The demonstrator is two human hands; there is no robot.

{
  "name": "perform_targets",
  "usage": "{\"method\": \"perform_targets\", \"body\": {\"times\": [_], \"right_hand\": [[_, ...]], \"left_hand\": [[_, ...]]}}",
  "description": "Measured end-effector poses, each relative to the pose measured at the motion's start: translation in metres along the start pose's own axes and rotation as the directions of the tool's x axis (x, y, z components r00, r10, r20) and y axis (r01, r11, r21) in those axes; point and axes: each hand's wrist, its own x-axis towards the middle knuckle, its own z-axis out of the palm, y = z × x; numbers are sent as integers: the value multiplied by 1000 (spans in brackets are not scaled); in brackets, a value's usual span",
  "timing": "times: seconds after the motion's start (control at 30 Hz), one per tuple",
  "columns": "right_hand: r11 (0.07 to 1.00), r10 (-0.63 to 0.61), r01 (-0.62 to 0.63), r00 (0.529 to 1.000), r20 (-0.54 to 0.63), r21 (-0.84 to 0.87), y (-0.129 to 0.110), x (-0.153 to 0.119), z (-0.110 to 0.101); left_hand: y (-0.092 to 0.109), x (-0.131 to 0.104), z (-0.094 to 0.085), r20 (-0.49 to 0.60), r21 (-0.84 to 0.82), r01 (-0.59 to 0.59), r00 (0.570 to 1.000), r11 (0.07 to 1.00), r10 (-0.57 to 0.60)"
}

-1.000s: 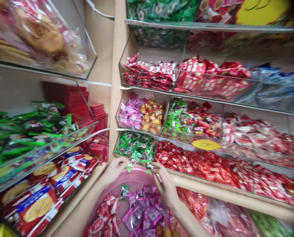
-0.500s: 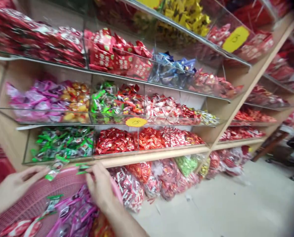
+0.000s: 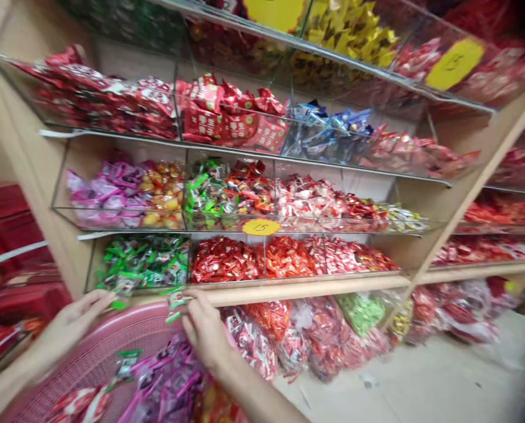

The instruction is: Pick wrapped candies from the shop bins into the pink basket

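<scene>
1. Green candy (image 3: 125,285) is pinched in the left hand (image 3: 69,323), by the far rim of the pink basket (image 3: 113,333).
2. The right hand (image 3: 206,323) pinches another green candy (image 3: 175,301) there.
3. Already inside: one loose green candy (image 3: 127,364), purple packs (image 3: 168,376), red-and-white packs (image 3: 96,405).
4. Both held candies look not yet inside; lots more green candies (image 3: 148,258) fill the low shelf (image 3: 310,290).

Bare left forearm (image 3: 13,379) slanting inward, left grip (image 3: 78,315) pinching, bare right forearm (image 3: 256,389) angled up leftward, right grip (image 3: 206,324) pinching, curled.
</scene>
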Motion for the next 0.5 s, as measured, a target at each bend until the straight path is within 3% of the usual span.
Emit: {"method": "perform_targets", "body": {"times": [0.13,0.3,0.5], "right_hand": [[994,-21,23,1000,-23,109,5,6,-3],[984,-46,44,999,6,171,5,6,0],[977,-73,68,997,20,200,1,7,6]], "left_hand": [[15,-9,6,-21,-93,-57,998,994,55],[20,-15,14,-38,-71,-122,992,990,120],[24,-20,14,-15,-128,-107,994,986,106]]}}
